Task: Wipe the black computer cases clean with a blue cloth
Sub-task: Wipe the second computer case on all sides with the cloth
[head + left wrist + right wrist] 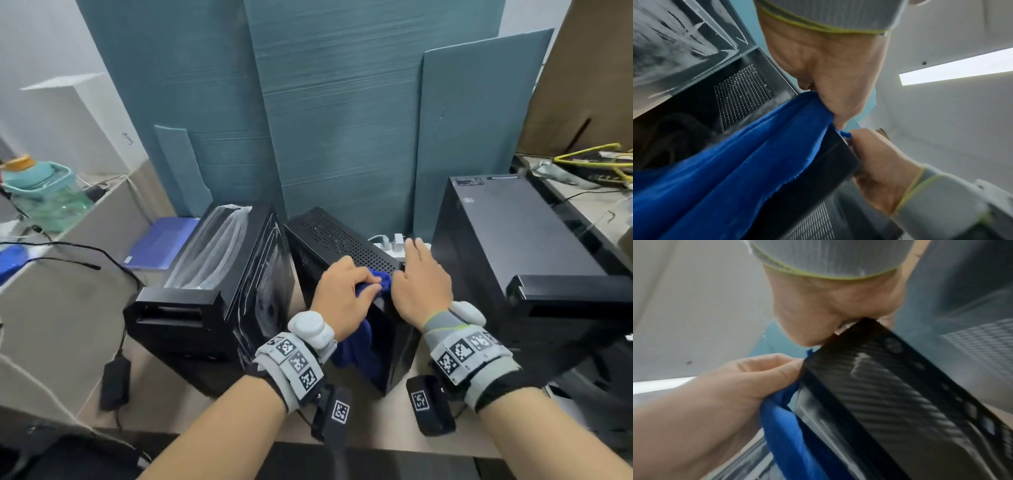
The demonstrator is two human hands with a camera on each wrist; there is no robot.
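A: Cases, left to right? Quick.
B: Left case (212, 301) toward the desk's (154, 387) left side, smeared film on its side panel. Middle case (346, 246) tilted, mesh top. Right case (513, 246) at the right edge.
A: Cloth?
B: Blue cloth (359, 346) bunched on the middle case's near top corner, rest hanging down its side.
A: Hands?
B: Left hand (342, 291) clenched round the cloth at that corner. Right hand (421, 284) just beside it, flat on the case's top edge, fingers straight, grasping nothing I can see.
A: Behind?
B: Teal boards (342, 120) leaning upright; power strip (394, 245) past the right fingertips.
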